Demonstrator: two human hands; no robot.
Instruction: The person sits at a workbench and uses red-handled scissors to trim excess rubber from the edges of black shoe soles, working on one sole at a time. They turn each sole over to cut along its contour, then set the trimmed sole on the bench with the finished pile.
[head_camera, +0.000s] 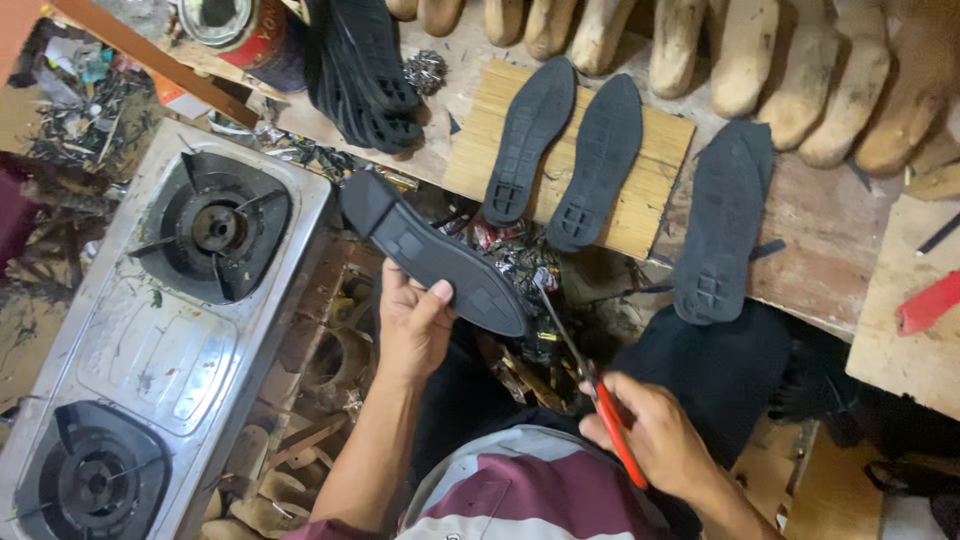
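Left hand (412, 325) is gripping one black sole (430, 252) above the lap, right hand (655, 440) is closing around red-handled scissors (590, 380) at its edge; trimming looks barely begun, three soles (600, 160) lying on the desk (800, 220).

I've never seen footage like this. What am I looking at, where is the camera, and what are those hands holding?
There is one picture, from a camera worn on a person's head, looking down at their own two bare hands. The left hand holds a black rubber shoe sole. The right hand grips red-handled scissors, tips close to the sole's end. Ahead, two more black soles lie on a pale wooden board, another black sole beside it, with tan wooden shoe forms lined up behind. To the left stands a steel two-burner gas stove.
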